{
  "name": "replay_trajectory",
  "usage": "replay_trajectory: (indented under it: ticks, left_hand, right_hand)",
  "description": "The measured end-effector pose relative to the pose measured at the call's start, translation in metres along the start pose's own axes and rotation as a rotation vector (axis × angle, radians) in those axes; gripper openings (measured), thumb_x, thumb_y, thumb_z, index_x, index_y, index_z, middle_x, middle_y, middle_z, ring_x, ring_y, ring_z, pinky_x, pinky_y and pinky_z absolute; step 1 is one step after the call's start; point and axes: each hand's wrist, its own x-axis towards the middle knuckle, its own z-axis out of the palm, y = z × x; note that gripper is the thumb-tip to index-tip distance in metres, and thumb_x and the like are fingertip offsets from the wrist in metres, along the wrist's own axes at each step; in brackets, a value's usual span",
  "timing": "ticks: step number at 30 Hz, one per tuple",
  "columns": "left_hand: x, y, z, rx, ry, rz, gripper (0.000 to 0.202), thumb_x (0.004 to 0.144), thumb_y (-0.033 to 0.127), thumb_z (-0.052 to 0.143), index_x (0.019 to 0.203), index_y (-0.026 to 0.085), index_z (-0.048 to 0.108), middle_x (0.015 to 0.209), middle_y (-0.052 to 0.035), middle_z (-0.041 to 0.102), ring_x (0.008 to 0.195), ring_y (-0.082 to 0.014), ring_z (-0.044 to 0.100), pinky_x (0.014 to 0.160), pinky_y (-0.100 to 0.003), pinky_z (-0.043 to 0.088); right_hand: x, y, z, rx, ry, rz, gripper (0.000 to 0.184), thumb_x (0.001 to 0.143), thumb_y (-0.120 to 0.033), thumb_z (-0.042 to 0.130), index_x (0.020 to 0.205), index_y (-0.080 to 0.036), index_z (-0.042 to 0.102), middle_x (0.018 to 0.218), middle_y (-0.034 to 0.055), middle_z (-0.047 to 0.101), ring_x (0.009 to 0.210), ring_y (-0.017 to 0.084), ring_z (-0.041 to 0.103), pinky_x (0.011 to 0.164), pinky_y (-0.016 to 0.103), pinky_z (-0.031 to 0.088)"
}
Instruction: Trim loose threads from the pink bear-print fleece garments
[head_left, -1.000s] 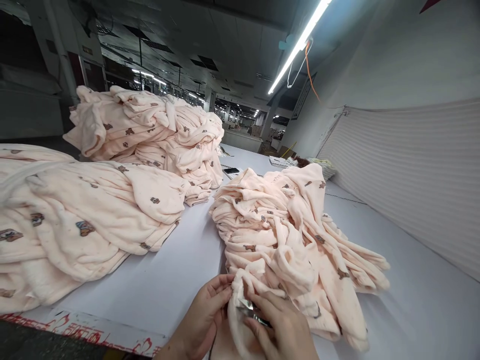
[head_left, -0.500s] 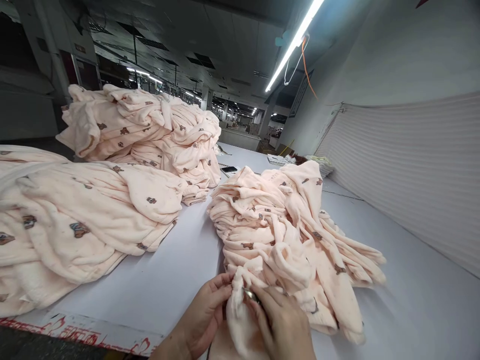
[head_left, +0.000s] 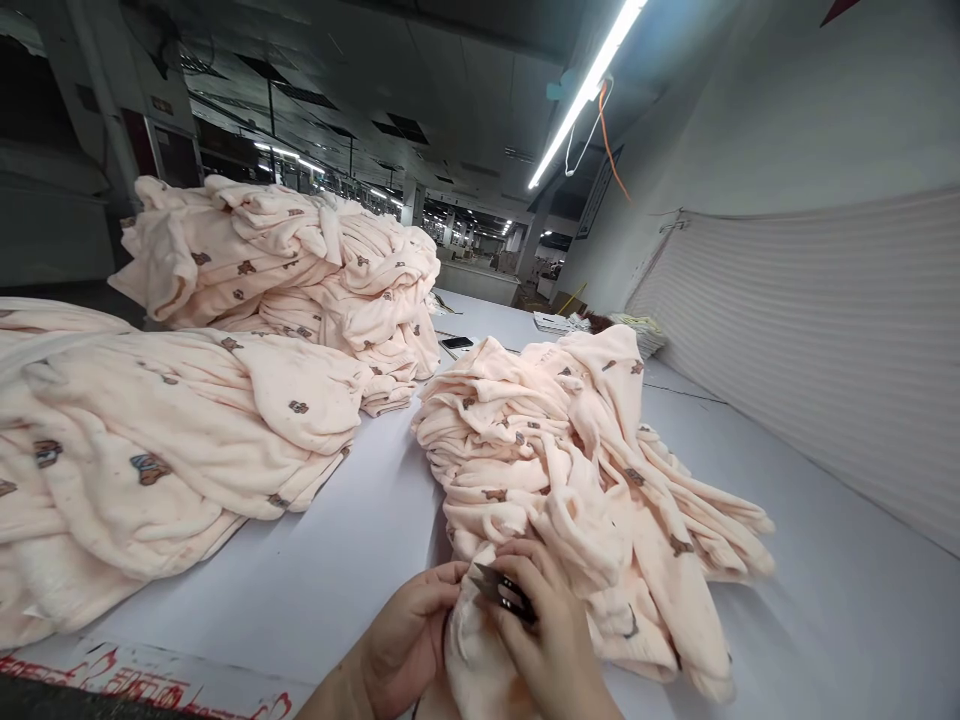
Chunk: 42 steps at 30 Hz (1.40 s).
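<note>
A long tube lamp (head_left: pixel 581 95) above me glares white and lights my desk (head_left: pixel 345 560) evenly. The far hall stays dim, dotted with small lamps. Edges bow outward, and my near hands blur slightly.

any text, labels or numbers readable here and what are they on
Nothing here reads clearly.
Red characters printed along the near edge of the table: cut off and too blurred to read.
Dark hanging sign near the ceiling light: too dim to read.
Stacked papers at the far end: too small to read.
</note>
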Motion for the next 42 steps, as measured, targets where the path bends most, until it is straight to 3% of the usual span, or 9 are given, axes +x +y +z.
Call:
replay_trajectory:
  ticks: [4,6,8,11,14,18,23,29,42]
  left_hand:
    - [-0.004,-0.002,0.001,0.089,0.036,0.018,0.012,0.084,0.016,0.059,0.079,0.01,0.068,0.072,-0.0076,0.07,0.071,-0.0159,0.063,0.07,-0.026,0.045]
    - [-0.005,-0.002,0.0,0.143,0.092,0.005,0.012,0.082,0.02,0.063,0.075,0.011,0.066,0.069,-0.0072,0.07,0.067,-0.0154,0.063,0.068,-0.026,0.045]
    - [-0.004,-0.001,-0.002,0.157,0.11,-0.001,0.014,0.082,0.021,0.064,0.073,0.011,0.066,0.068,-0.0072,0.07,0.065,-0.0151,0.062,0.067,-0.026,0.045]
    - [0.0,0.001,-0.002,0.164,0.086,0.002,0.014,0.082,0.018,0.061,0.073,0.01,0.067,0.067,-0.0078,0.07,0.064,-0.0157,0.062,0.07,-0.028,0.046]
    - [0.002,0.003,-0.001,0.158,0.077,0.002,0.015,0.081,0.016,0.06,0.07,0.01,0.068,0.065,-0.0077,0.07,0.066,-0.0176,0.063,0.07,-0.028,0.045]
    - [0.003,0.001,-0.001,0.12,0.04,-0.045,0.016,0.081,0.018,0.058,0.079,0.009,0.071,0.074,-0.0107,0.073,0.082,-0.0241,0.068,0.074,-0.029,0.046]
    - [0.003,0.001,0.002,0.085,0.012,-0.04,0.02,0.084,0.018,0.056,0.089,0.006,0.072,0.085,-0.0147,0.075,0.093,-0.0273,0.068,0.085,-0.034,0.047]
    - [0.005,0.002,0.005,0.019,0.022,-0.027,0.021,0.086,0.019,0.056,0.092,0.006,0.072,0.087,-0.0148,0.075,0.094,-0.0264,0.068,0.091,-0.036,0.045]
    - [0.003,-0.002,0.005,-0.108,-0.033,-0.047,0.026,0.09,0.019,0.049,0.096,0.006,0.07,0.087,-0.0136,0.075,0.097,-0.026,0.067,0.093,-0.037,0.042]
  right_hand:
    - [0.003,0.0,0.004,0.004,-0.003,-0.057,0.022,0.074,-0.006,0.047,0.084,-0.021,0.058,0.087,0.0029,0.06,0.081,0.019,0.058,0.071,0.027,0.045]
    - [0.004,0.0,0.002,0.105,0.016,0.036,0.012,0.083,-0.013,0.045,0.078,-0.021,0.054,0.075,0.0008,0.057,0.071,0.017,0.056,0.064,0.025,0.044]
    - [0.001,-0.001,-0.001,0.166,0.037,0.149,0.016,0.091,-0.024,0.043,0.078,-0.021,0.052,0.071,-0.0004,0.055,0.066,0.016,0.055,0.061,0.024,0.045]
    - [-0.01,-0.001,-0.001,0.102,0.031,0.116,0.007,0.089,-0.024,0.048,0.09,-0.022,0.055,0.086,0.0028,0.061,0.079,0.018,0.059,0.069,0.025,0.047]
    - [-0.02,0.005,0.003,-0.099,0.036,0.017,0.023,0.078,-0.014,0.05,0.097,-0.025,0.057,0.106,0.0053,0.06,0.092,0.021,0.06,0.074,0.028,0.047]
    - [-0.017,0.018,0.0,-0.338,0.076,0.08,0.035,0.073,-0.009,0.046,0.099,-0.026,0.062,0.102,0.0051,0.063,0.089,0.024,0.062,0.072,0.034,0.049]
    - [-0.011,0.014,-0.009,-0.254,0.002,0.043,0.028,0.078,-0.017,0.055,0.103,-0.027,0.064,0.101,0.0036,0.065,0.091,0.022,0.064,0.075,0.03,0.052]
    - [-0.011,0.001,-0.013,-0.393,-0.051,-0.072,0.024,0.087,-0.023,0.055,0.108,-0.025,0.066,0.104,0.0059,0.07,0.095,0.025,0.066,0.078,0.036,0.053]
    - [-0.011,0.005,-0.013,-0.364,-0.035,-0.011,0.018,0.089,-0.028,0.056,0.102,-0.024,0.068,0.103,0.0047,0.072,0.1,0.025,0.066,0.081,0.035,0.055]
